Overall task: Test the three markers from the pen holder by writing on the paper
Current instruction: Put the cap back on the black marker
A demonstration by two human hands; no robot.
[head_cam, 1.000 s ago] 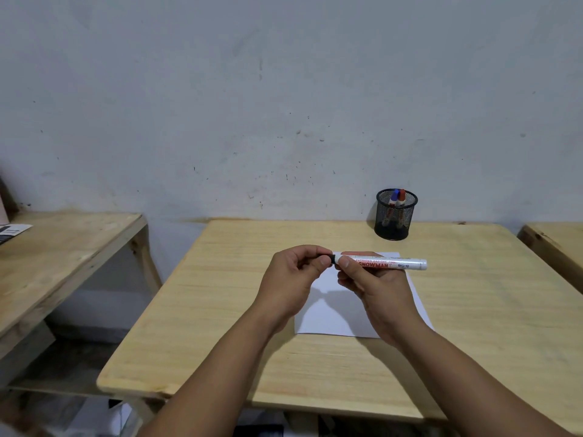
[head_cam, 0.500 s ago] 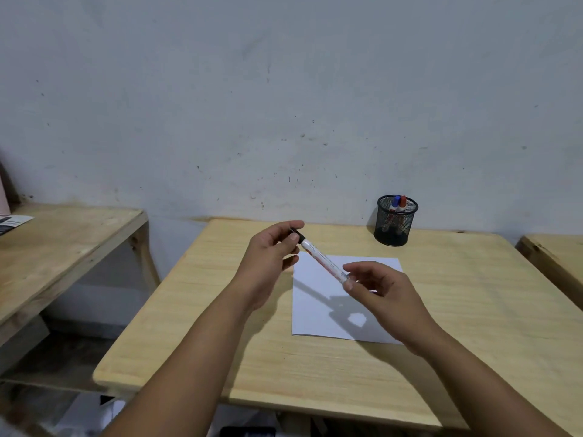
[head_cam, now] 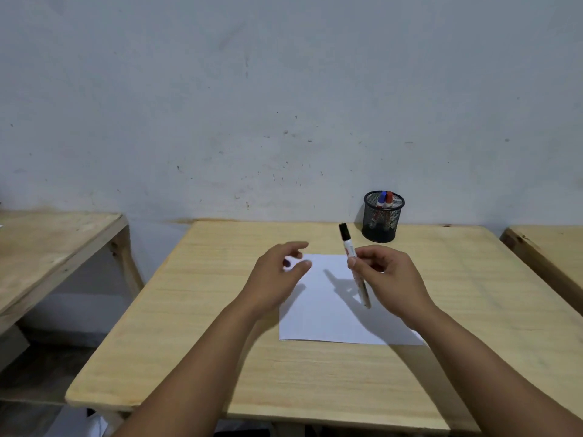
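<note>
My right hand grips a white marker with a black cap by its middle, cap end pointing up and away, over the white paper. My left hand hovers just left of the paper's far corner, fingers apart, holding nothing. The paper lies flat on the wooden table and looks blank. A black mesh pen holder stands at the table's far edge, right of centre, with a blue-capped marker and a red-capped marker upright inside.
A second wooden table stands to the left across a gap, and the corner of another table shows at the right. A grey wall runs right behind the tables.
My left hand has let go of the marker's capped end and drawn back to the left. My right hand has swung the marker from a flat slant to nearly upright, cap end up.
</note>
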